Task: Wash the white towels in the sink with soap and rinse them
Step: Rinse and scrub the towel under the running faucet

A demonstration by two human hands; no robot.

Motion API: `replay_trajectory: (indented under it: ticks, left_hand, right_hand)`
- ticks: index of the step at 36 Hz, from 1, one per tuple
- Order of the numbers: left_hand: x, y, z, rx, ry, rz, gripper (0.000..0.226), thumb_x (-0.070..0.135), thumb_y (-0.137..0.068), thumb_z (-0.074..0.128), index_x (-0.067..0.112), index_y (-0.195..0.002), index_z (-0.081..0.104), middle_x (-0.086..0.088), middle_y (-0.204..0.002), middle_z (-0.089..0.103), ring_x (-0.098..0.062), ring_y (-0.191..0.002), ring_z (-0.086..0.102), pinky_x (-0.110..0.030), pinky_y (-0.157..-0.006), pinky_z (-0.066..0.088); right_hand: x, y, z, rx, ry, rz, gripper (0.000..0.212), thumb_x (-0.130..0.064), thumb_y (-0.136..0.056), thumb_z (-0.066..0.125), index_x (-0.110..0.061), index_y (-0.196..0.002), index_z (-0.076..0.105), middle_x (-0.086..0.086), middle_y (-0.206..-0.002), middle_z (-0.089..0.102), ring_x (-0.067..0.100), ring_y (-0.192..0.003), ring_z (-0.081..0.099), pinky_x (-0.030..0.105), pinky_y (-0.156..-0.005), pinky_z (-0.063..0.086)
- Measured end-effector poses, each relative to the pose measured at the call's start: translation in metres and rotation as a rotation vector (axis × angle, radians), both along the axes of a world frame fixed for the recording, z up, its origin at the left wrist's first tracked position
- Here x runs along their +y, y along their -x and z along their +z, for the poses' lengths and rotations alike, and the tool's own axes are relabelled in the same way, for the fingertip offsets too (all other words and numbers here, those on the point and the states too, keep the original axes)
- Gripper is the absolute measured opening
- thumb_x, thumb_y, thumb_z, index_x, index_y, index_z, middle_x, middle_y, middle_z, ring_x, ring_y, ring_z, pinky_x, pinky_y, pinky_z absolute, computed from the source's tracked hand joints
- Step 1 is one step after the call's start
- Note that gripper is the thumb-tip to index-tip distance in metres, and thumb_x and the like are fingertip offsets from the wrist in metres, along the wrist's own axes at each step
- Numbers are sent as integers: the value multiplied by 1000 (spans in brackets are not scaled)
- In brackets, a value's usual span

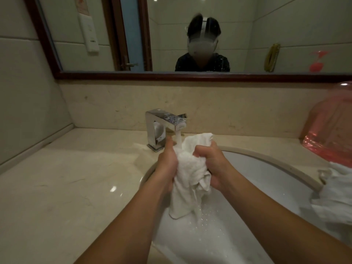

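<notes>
A wet white towel (187, 174) is bunched between both hands over the white sink (257, 168). My left hand (166, 161) grips its left side and my right hand (211, 164) clenches its right side. Water runs from the chrome faucet (162, 126) onto the towel's top. The towel's lower end hangs down and drips into the basin. More white towels (335, 195) lie heaped on the sink's right rim.
A beige stone counter (66, 187) surrounds the sink. A pink translucent plastic container (329, 128) stands at the back right. A framed mirror (171, 35) on the wall behind reflects a person in dark clothing.
</notes>
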State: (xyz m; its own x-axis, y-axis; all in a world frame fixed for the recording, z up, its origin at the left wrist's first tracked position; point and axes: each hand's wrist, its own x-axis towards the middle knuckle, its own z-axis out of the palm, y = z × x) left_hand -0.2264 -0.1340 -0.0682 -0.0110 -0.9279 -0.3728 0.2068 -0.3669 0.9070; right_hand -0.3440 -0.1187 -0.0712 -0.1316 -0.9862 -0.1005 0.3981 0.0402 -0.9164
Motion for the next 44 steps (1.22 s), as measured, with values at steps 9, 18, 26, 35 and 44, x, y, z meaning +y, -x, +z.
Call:
replay_trajectory:
  ticks: [9,18,26,35,44]
  left_hand:
    - [-11,-3,-9,7,20,193,73,72,-97,35,14,-127,70,-13,-120,75,-36,-112,70,-50,-107,54]
    - [-8,-3,-8,4,211,320,70,64,-96,38,13,-133,69,-8,-124,75,-31,-115,70,-51,-108,54]
    - [-4,-3,-3,-5,227,320,58,52,-110,38,10,-134,68,-10,-124,74,-31,-116,69,-50,-108,54]
    - [-6,-3,-7,-16,250,322,68,62,-103,38,11,-138,66,-11,-129,73,-32,-120,68,-51,-110,53]
    - [-7,-3,-7,-43,239,305,64,59,-110,34,10,-137,66,-11,-123,74,-32,-115,70,-50,-107,55]
  right_hand:
    - [7,4,-2,20,40,138,66,-5,-62,61,17,-124,59,28,-96,67,40,-81,71,37,-61,60]
    - [5,0,0,-26,80,87,15,-1,-66,61,-3,-80,62,11,-67,62,23,-57,66,28,-48,50]
    - [-1,-3,-4,-32,8,27,58,-19,-38,73,-9,-93,56,14,-77,46,30,-63,53,33,-56,44]
    - [-2,2,-12,-69,14,35,79,-15,-58,81,17,-127,59,39,-107,68,39,-74,73,41,-63,61]
    - [-2,3,-12,-91,-5,69,76,-20,-61,86,10,-128,65,32,-108,72,38,-77,76,41,-65,62]
